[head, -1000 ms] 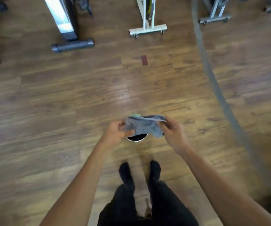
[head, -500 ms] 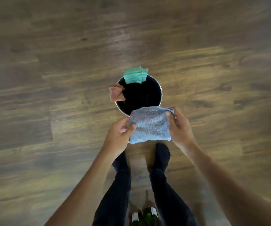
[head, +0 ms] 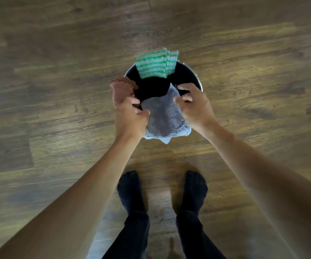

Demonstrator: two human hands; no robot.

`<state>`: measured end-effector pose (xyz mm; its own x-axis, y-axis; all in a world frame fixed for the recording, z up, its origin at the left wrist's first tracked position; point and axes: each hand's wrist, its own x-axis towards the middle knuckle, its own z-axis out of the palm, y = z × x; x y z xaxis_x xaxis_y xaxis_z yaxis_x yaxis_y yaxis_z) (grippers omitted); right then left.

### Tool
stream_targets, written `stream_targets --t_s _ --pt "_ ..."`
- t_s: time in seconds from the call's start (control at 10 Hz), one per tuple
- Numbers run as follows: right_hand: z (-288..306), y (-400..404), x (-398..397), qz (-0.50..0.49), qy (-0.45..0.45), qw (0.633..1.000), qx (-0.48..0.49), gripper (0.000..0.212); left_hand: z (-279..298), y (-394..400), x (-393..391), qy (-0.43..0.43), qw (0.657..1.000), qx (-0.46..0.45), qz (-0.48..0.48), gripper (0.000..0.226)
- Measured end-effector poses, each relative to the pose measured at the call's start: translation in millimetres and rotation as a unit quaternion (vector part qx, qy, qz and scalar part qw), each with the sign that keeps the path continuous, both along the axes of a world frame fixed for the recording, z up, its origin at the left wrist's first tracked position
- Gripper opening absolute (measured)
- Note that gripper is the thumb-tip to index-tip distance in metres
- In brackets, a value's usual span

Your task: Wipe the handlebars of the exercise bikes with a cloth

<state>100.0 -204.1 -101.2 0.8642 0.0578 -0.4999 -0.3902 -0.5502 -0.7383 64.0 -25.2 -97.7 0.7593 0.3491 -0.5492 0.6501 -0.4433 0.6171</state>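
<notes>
Both hands, left hand (head: 130, 116) and right hand (head: 194, 107), pinch grey cloth (head: 165, 120) over bucket (head: 197, 79) rim at 6 o'clock; likely draping it, letting go next.

Grey cloth (head: 165, 116) showing speckled, another (head: 155, 64) running green-and-white stripes, a third (head: 122, 92) glowing reddish-brown, black bucket (head: 198, 81), brown woodgrain floor (head: 57, 71).

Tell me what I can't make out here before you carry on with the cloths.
- Bucket inside, head view: too dark to tell whether it holds water.
- Near rim of the bucket: hidden by the grey cloth and both hands, left hand and right hand.
- Exercise bikes and handlebars: out of frame.
- Brown cloth: lower part hidden behind the left hand.
</notes>
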Motion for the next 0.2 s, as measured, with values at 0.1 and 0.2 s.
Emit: stream_targets --t_s 0.1,0.2 --pt "-6.2 -4.6 -13.0 0.023 -0.014 1.0 0.002 0.041 -6.7 -6.0 -5.6 0.009 0.998 0.046 -0.04 0.037" --pt "-8.3 -11.1 -20.5 0.062 -0.065 0.995 -0.054 0.038 -2.0 -13.4 -5.6 0.02 0.994 0.077 -0.072 0.034"
